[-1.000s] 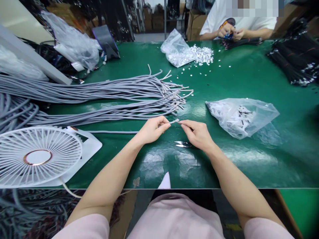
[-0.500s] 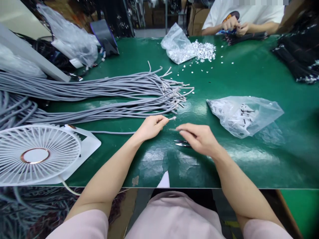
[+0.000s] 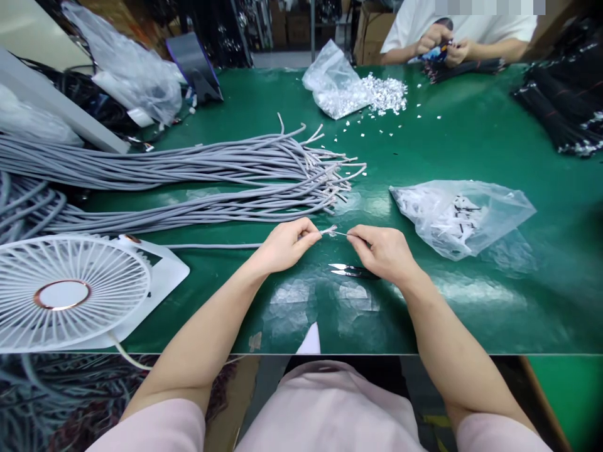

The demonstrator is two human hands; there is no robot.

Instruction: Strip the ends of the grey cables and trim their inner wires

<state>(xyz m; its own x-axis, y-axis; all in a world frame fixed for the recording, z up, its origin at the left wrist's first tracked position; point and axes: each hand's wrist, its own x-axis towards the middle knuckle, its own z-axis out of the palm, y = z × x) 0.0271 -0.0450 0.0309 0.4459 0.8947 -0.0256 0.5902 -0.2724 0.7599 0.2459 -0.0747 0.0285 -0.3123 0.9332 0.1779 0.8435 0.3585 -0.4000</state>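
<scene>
Obstacle beside right hand [image 3: 385,252]: snips [image 3: 347,271]

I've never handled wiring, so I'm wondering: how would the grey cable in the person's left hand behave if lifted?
The grey cable is probably light: the left hand holds it in a fingertip pinch. It would likely bend smoothly, as similar cables beyond the fan curve in loops. Its frayed, splayed end is probably the floppiest part.

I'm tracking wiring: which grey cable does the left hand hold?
The lone grey cable running from beside the fan to the left hand; the others on the table lie bunched beyond it.
</scene>
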